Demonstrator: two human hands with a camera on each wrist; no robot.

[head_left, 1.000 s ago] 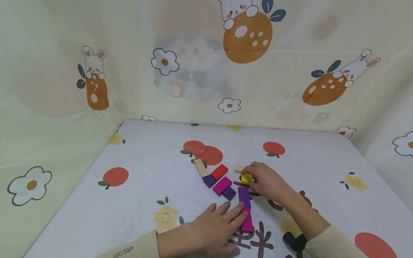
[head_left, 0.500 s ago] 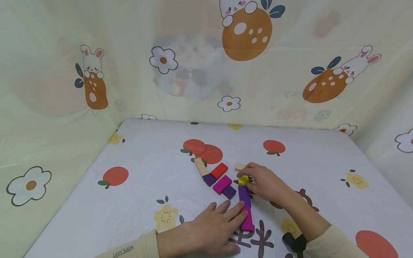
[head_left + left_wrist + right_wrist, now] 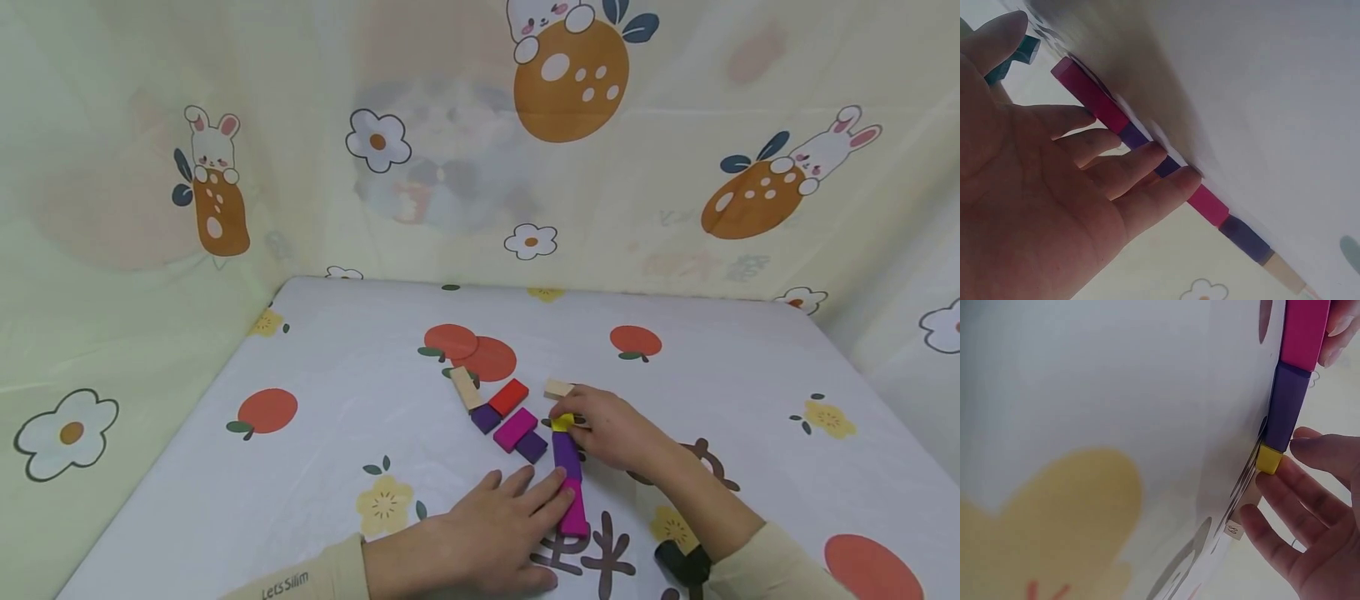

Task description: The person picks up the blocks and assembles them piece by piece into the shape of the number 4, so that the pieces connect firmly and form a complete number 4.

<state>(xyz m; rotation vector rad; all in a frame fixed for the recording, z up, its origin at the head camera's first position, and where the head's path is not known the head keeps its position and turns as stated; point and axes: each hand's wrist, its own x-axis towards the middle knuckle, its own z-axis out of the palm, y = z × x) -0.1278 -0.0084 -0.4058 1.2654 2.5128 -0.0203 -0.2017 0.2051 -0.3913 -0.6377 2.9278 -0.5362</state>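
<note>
In the head view my left hand [image 3: 502, 525] lies palm down with its fingers spread, fingertips right at a magenta block [image 3: 574, 512] and the near end of a purple block [image 3: 566, 454]. These two blocks stand end to end in a line. At the far end of that line my right hand [image 3: 618, 429] pinches a small yellow block [image 3: 562, 422] between thumb and fingers. The right wrist view has the yellow block [image 3: 1269, 459] right against the end of the purple block [image 3: 1286, 406]. A plain wooden block [image 3: 558, 389] lies just beyond the right fingertips.
Left of the line lie a magenta block [image 3: 515, 430], a dark purple block [image 3: 532, 447], a red block [image 3: 508, 398], another dark purple block [image 3: 486, 418] and a plain wooden block [image 3: 466, 389]. A black device [image 3: 682, 564] sits at the right cuff. A printed cloth covers the table [image 3: 337, 350].
My right hand has moved the yellow block slightly left, up to the far end of the purple block. The left hand has stayed in place.
</note>
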